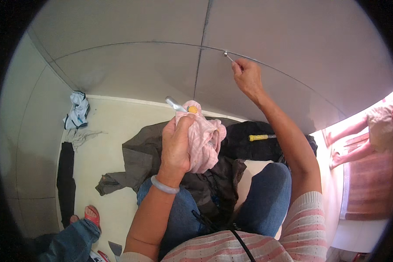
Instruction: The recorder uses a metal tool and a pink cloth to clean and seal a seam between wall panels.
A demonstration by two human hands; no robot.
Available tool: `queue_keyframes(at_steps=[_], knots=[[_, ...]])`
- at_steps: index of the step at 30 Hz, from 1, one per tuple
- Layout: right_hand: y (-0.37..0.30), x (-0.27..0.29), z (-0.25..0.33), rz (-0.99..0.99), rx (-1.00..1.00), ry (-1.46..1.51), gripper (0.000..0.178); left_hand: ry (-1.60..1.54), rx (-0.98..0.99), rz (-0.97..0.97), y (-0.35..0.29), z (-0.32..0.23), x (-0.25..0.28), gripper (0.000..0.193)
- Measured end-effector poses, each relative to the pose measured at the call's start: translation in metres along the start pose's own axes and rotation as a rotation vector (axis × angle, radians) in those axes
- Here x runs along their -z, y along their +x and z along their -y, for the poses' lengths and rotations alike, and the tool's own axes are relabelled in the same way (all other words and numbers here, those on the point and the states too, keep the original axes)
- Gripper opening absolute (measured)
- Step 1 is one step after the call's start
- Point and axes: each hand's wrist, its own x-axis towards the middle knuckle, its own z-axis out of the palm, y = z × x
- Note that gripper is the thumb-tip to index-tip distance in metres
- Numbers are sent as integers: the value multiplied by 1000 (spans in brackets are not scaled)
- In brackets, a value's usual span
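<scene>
My left hand point(176, 142) is closed around a bunched pink patterned cloth point(204, 144) with folds hanging to its right. A round yellow piece point(192, 109) shows at the cloth's top, above my thumb. Beside it sticks out a silvery, tube-like piece point(174, 104); whether the hand grips it too cannot be told. My right hand point(248, 77) is raised to the far right, near the grey wall. Its fingers pinch a thin metal stick point(230, 57) with a small shiny round tip pointing up and left. The stick's other end is hidden in the fingers.
Dark garments point(148, 150) lie on the pale floor between and ahead of my knees. A yellow-handled tool point(259, 137) rests on black cloth. White-and-dark clothing point(77, 110) and a black garment point(66, 183) lie along the left wall. Other people's legs show at lower left and right.
</scene>
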Motion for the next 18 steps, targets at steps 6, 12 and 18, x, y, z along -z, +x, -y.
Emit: queue_keyframes(at_steps=[6,12,18], knots=[[6,-8,16,55,13,-1,20,-7,1,17,1,6,-1,28],[8,-15,16,20,32,11,19,-14,-12,-10,-1,5,1,26],[6,-12,19,11,-7,6,18,-35,-20,12,-3,-2,7,27]])
